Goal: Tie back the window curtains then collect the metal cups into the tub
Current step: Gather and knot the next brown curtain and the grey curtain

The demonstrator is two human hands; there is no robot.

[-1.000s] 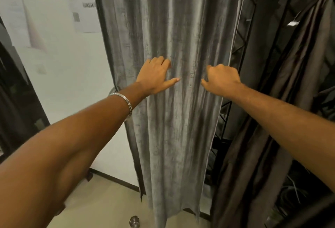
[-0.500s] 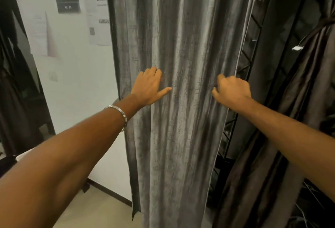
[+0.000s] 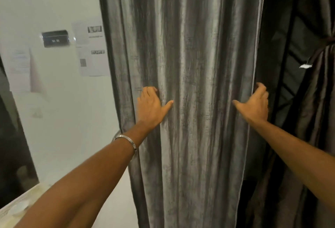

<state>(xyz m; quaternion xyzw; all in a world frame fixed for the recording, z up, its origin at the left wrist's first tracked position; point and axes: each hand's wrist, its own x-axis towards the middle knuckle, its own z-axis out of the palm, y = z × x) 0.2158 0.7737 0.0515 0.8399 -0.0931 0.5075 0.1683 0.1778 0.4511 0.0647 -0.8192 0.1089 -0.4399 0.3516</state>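
Grey curtain (image 3: 190, 64) hangs between both hands: left hand (image 3: 150, 108) presses flat on it, right hand (image 3: 253, 106) curls round its edge.

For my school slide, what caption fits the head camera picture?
Left hand pressing the grey curtain, right hand gripping its edge.

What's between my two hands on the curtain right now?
In the head view, only a bare stretch of the grey curtain, hanging in vertical folds, lies between the left hand and the right hand. No tie-back shows there.
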